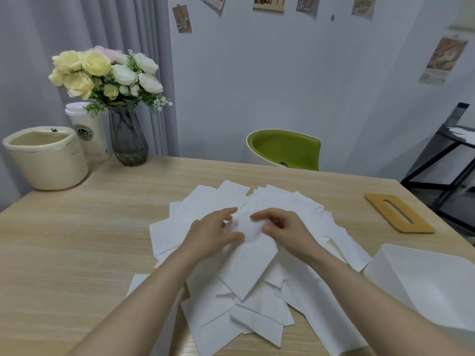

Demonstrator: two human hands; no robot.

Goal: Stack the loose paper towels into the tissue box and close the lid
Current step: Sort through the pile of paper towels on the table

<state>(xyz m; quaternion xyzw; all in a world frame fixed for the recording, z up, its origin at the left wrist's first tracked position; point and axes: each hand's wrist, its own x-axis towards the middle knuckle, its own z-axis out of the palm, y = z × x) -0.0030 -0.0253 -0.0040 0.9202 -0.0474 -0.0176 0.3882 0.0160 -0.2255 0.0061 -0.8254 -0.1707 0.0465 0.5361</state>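
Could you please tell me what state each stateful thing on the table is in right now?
paper towels: loose, scattered on the table
tissue box: open, empty
lid: off, flat on the table
left hand: resting on towels
right hand: pinching a towel
coffee cup: lidded
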